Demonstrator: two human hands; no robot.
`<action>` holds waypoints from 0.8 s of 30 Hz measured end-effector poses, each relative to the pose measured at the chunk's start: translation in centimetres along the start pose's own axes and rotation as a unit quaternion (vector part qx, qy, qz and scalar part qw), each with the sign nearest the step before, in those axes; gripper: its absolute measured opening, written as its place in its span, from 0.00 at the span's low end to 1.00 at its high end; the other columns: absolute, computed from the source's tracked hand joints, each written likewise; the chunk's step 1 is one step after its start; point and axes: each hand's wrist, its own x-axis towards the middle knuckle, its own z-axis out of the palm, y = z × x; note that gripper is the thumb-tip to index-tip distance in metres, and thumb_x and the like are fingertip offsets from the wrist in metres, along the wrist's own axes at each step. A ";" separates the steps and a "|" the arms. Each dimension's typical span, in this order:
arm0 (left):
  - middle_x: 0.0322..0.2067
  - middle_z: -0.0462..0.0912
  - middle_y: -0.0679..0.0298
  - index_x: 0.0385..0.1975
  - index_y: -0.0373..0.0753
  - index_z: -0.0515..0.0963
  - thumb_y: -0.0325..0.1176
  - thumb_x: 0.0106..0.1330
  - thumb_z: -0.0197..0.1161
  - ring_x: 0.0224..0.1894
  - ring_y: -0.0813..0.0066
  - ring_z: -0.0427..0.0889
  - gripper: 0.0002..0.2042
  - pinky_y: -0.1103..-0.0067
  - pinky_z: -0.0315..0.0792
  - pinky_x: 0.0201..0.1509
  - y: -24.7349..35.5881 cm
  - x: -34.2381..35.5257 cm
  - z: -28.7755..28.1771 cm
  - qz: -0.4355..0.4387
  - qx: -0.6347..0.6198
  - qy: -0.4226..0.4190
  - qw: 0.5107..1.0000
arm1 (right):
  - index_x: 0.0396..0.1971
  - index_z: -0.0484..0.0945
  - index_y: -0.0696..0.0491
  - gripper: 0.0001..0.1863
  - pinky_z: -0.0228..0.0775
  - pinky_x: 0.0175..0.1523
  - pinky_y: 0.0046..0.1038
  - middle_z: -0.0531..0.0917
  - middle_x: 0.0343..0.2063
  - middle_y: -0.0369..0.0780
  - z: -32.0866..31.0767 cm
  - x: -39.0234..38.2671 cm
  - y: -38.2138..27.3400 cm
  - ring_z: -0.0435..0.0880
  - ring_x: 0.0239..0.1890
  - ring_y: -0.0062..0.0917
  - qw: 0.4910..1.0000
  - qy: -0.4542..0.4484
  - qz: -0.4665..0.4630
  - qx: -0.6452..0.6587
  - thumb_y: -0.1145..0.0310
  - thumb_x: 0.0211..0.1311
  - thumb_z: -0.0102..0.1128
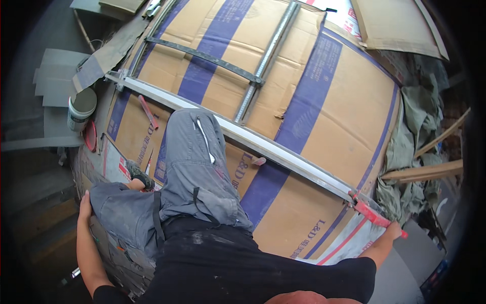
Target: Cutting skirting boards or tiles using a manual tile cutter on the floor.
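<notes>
My right hand (393, 230) grips the red handle (372, 213) at the right end of a long rail cutter (283, 152). The cutter's pale metal rail runs slantwise across flattened cardboard (349, 101) with purple bands, passing just beyond my bent knee. My left hand (85, 205) lies against the outside of my grey-trousered left leg, holding nothing that shows. A metal arm with a ruled scale (266, 66) extends from the rail over the cardboard, with a dark crossbar (202, 58) joined to it. A red-handled tool (149, 112) rests on the cardboard left of my knee.
A white bucket (81, 111) stands at the left beside a red round object (90, 136). Crumpled grey-green sheeting (412, 137) and wooden strips (428, 171) lie at the right. More cardboard (397, 25) is at the far right.
</notes>
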 end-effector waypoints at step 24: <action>0.52 0.83 0.58 0.56 0.31 0.78 0.45 0.78 0.54 0.56 0.72 0.78 0.22 0.77 0.67 0.64 -2.4 -1.7 5.7 0.101 -0.102 0.311 0.940 | 0.42 0.81 0.57 0.26 0.78 0.52 0.47 0.86 0.40 0.52 -18.9 -13.9 -13.0 0.86 0.46 0.49 0.973 -0.022 -0.201 0.112 0.59 0.45 0.80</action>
